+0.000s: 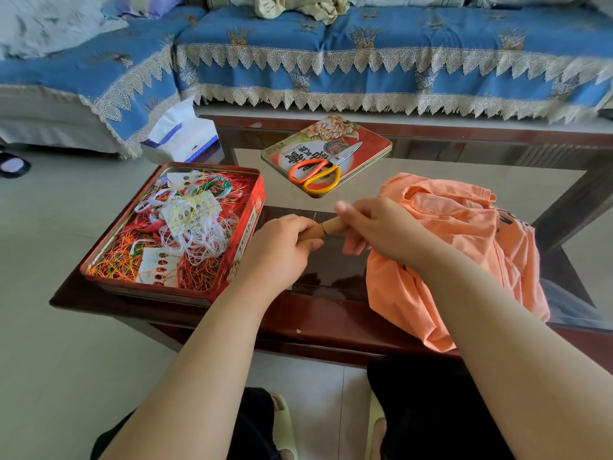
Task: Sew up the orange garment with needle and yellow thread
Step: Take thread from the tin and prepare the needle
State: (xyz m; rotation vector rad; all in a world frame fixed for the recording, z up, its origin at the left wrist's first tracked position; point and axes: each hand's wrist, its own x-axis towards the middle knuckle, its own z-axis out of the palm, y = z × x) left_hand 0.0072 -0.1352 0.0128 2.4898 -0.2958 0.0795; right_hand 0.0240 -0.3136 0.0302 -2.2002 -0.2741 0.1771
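A small tan wooden tube (326,227), banded by a dark ring near its middle, is held between both hands above the table. The left hand (282,247) is curled round its left end; the right hand (374,227) is wrapped round its right end, thumb raised. A thin pale line, possibly a needle, is seen just above the tube; it cannot be told for certain.

Large characters are printed on the tin lid (365,144), too skewed to be read. Dark lettering on the orange garment (464,234) is mostly folded under and not legible.

The garment is bunched on the right of the glass-topped table (414,167), under the right forearm, one edge hanging over the near rim. Orange-and-yellow-handled scissors (318,171) are laid on the lid. An open red tin (245,227) at the left is filled with tangled threads (185,227): red, white, green, yellow.
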